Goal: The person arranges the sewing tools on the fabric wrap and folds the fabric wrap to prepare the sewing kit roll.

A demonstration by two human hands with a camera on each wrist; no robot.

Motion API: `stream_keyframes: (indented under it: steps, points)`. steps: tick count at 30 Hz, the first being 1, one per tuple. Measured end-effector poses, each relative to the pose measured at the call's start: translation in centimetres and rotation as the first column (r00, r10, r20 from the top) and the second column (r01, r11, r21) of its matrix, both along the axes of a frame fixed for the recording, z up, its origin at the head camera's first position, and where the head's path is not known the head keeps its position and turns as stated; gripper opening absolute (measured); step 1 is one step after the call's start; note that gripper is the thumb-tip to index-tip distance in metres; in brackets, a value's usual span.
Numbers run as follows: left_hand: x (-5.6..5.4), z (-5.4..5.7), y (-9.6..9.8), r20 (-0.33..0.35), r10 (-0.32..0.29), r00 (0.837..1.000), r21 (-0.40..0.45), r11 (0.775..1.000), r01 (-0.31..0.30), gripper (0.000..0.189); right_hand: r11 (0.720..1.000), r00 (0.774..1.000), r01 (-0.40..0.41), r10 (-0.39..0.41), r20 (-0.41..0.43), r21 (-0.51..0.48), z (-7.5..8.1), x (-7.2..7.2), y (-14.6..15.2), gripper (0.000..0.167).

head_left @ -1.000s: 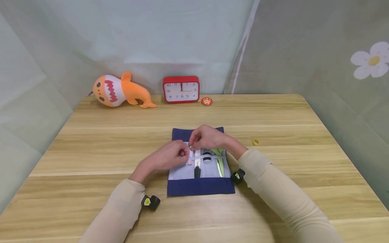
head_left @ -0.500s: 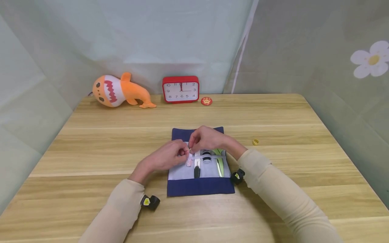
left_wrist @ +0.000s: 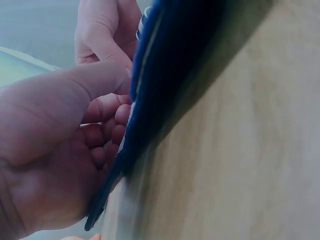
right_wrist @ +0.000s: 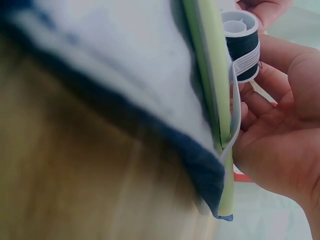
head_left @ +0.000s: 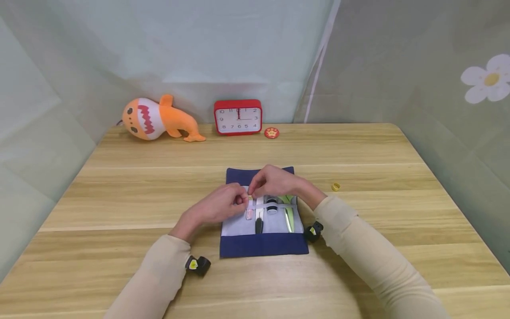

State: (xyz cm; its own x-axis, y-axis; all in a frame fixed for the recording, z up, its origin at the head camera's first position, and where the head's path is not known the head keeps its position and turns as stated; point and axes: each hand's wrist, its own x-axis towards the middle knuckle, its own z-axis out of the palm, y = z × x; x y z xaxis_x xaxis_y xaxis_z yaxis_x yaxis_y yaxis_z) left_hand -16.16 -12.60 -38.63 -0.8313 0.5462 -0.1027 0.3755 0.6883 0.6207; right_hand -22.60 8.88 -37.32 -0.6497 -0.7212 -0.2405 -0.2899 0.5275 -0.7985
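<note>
A navy sewing roll [head_left: 263, 245] with a pale lining lies unrolled on the table. Near its left side, a slim pink-and-white item [head_left: 249, 214] with a gold-coloured end runs under a white elastic strap [head_left: 282, 206]; its kind is unclear. My left hand [head_left: 223, 203] reaches in from the left, fingers curled, pinching near the gold end. From above, my right hand [head_left: 275, 180] pinches at that same end. Fingertips partly cover the contact. To the right, the strap holds a black-handled tool [head_left: 259, 221], a spool of black thread [right_wrist: 242, 45] and a long green tool [right_wrist: 212, 70].
A gold ring [head_left: 336, 187] lies right of the roll on the wooden table [head_left: 119, 190]. Along the back edge are an orange plush shark [head_left: 159, 118], a red clock [head_left: 238, 118] and a round red badge [head_left: 272, 133].
More of the pink-and-white item shows below the strap; it has slid slightly toward the front. Both hands stay nearly in place, with small finger movements.
</note>
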Motion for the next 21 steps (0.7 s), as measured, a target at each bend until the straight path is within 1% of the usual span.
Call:
stream_keyframes:
  steps: [10, 21]
  points:
    - [0.00, 0.02, -0.01, 0.006, -0.005, 1.000, -0.002, 1.000, 0.005, 0.004, 0.999, 0.999, -0.041, 0.041, 0.002, -0.015, -0.24, -0.06, 0.29, 0.015]
    - [0.04, -0.02, 0.07, -0.005, -0.011, 1.000, -0.001, 1.000, 0.011, 0.004, 0.999, 0.999, -0.038, 0.038, 0.027, -0.011, -0.27, -0.13, 0.42, 0.017]
